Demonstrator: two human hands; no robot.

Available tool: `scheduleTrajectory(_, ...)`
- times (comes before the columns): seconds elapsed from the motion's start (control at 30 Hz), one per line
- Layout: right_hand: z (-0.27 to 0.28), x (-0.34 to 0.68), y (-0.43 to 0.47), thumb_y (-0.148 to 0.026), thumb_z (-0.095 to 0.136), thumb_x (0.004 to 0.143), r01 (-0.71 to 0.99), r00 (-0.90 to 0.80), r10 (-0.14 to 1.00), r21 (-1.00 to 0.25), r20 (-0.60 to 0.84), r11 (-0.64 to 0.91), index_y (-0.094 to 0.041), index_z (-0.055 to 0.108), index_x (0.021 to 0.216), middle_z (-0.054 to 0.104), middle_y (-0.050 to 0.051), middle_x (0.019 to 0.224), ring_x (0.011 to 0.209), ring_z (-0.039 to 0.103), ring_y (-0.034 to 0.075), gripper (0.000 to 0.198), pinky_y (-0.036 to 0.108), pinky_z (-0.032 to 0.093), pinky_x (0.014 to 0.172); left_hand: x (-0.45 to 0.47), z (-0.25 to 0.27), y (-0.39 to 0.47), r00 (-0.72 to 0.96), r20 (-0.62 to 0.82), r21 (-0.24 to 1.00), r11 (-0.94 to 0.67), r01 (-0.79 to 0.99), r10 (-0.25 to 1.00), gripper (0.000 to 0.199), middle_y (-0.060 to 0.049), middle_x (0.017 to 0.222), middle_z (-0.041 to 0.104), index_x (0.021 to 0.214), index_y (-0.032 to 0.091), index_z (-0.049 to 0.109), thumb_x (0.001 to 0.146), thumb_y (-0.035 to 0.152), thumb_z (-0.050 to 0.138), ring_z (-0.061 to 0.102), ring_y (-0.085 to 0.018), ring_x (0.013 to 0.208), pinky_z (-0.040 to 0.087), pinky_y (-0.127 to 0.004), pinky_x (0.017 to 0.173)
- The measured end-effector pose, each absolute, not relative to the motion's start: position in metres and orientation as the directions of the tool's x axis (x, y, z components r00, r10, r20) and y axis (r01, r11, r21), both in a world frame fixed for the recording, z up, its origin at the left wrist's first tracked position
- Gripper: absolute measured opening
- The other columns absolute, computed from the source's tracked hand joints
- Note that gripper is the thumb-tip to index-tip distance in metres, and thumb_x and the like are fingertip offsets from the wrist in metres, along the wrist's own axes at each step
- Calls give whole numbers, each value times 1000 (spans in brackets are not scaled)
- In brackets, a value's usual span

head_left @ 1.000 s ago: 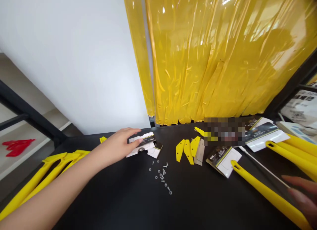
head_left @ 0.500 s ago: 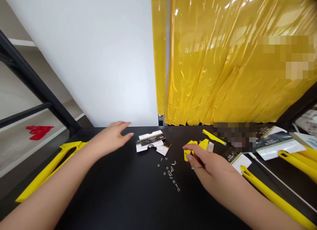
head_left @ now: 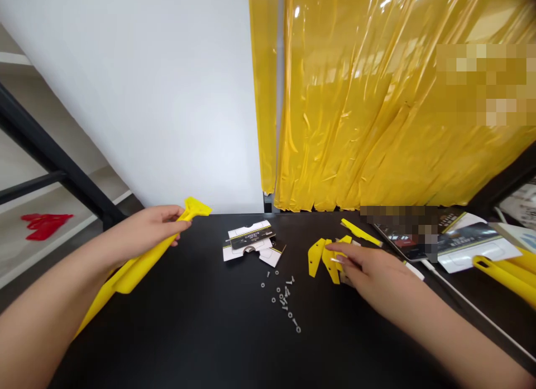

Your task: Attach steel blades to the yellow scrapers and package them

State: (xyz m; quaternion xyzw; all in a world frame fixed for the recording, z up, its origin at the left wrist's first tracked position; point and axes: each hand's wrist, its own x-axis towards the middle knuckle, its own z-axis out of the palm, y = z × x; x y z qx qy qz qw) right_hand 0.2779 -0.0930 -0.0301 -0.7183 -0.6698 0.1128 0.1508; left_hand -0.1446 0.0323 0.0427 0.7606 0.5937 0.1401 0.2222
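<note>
My left hand (head_left: 165,224) is wrapped around a yellow plastic scraper handle (head_left: 146,266), just below its flared head. The handle slants down to the left, and a second yellow handle (head_left: 94,308) lies partly behind it. My right hand (head_left: 355,260) has its thumb and index finger closed on one of several flat yellow plastic pieces (head_left: 330,269); its other fingers are partly hidden. Just left of them lies another yellow piece with holes (head_left: 315,257). Small screws, nuts and washers (head_left: 285,302) are scattered on the black tabletop (head_left: 201,327) between the hands.
White and black card packs (head_left: 249,241) lie at the middle back. On the right are a dark flat device (head_left: 397,244) with a white cable (head_left: 464,305), more packaging (head_left: 473,246) and yellow handles (head_left: 502,274). A yellow strip (head_left: 360,233) lies behind my right hand.
My left hand has moved left and taken hold of a yellow scraper handle, lifting its head end. My right hand has shifted slightly right, and the yellow pieces beside it are spread apart.
</note>
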Motion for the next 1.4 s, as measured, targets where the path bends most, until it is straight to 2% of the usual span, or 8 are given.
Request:
scheduleTrajectory(0.1,-36,265,-98,-23,51,98,956,7,1000,-293,15,-2,-42,72,139,84,5,96,87,79,32,49,44,58,78,-116,54,4,352,-208,874,12,485,913,25,3,73,61,105,25,62,94,47,68,57,-15,58,48,-25,56)
scheduleTrajectory(0.17,-39,258,-101,-17,54,94,967,-54,999,-251,0,52,-43,68,143,84,6,94,85,79,34,57,46,58,78,-89,54,-16,435,-269,948,156,279,859,28,3,84,64,103,26,59,90,42,78,55,-11,52,42,-22,47)
scheduleTrajectory(0.4,-28,271,-112,-11,54,91,915,-301,951,-303,-71,267,-48,78,126,85,-3,105,95,79,25,56,36,60,84,-20,32,-73,602,-457,869,473,144,655,28,1,79,67,97,23,58,100,50,64,50,-6,46,40,-16,40)
scheduleTrajectory(0.67,-16,285,-123,-9,52,85,879,-286,953,-423,-96,221,-41,83,112,82,-2,105,98,77,25,52,39,59,88,-24,15,-91,594,-422,865,500,38,685,30,-1,81,67,87,19,63,104,44,59,57,-8,43,47,-18,41)
scheduleTrajectory(0.8,-15,287,-107,-14,54,86,935,-52,999,-351,-2,48,-38,77,128,82,1,99,92,77,26,53,37,56,83,-32,9,-84,553,-397,884,468,14,733,32,-1,79,67,85,17,65,104,42,59,57,-7,43,45,-17,41)
scheduleTrajectory(0.93,-13,303,-85,-37,54,95,929,222,975,-302,-10,-215,-29,78,107,79,5,81,73,74,29,27,37,48,64,-31,2,-80,534,-398,885,466,9,746,30,-1,80,67,85,18,64,103,42,60,57,-8,44,46,-18,42)
scheduleTrajectory(1.07,-18,309,-75,-50,59,93,921,266,963,-282,-49,-268,-27,70,81,74,4,72,72,71,27,28,34,41,61,-29,-1,-81,528,-415,877,480,15,741,29,0,81,68,86,19,63,103,42,61,57,-8,43,45,-18,41)
scheduleTrajectory(1.4,-34,308,-73,-47,70,84,918,226,962,-295,-155,-264,-25,69,89,71,3,74,69,69,23,22,30,37,57,-27,-6,-85,569,-461,861,498,102,681,33,-2,83,69,86,18,64,102,46,63,58,-7,45,45,-16,42)
